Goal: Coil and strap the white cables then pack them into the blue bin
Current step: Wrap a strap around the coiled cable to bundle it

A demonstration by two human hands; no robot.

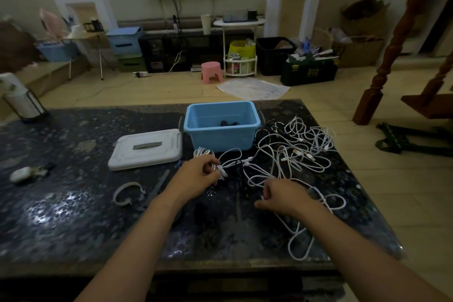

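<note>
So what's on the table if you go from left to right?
White jug → earbud case → curved strap → white lid → blue bin → loose white cables.

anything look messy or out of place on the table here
Yes. The white cables lie in a loose tangle right of the blue bin, one loop trailing toward the table's near edge. The bin's white lid is off, lying beside it.

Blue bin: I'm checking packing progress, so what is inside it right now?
Inside the blue bin a small dark object lies on the floor near the front wall. No white cable shows inside. The front wall hides the nearest strip of the floor.
</note>
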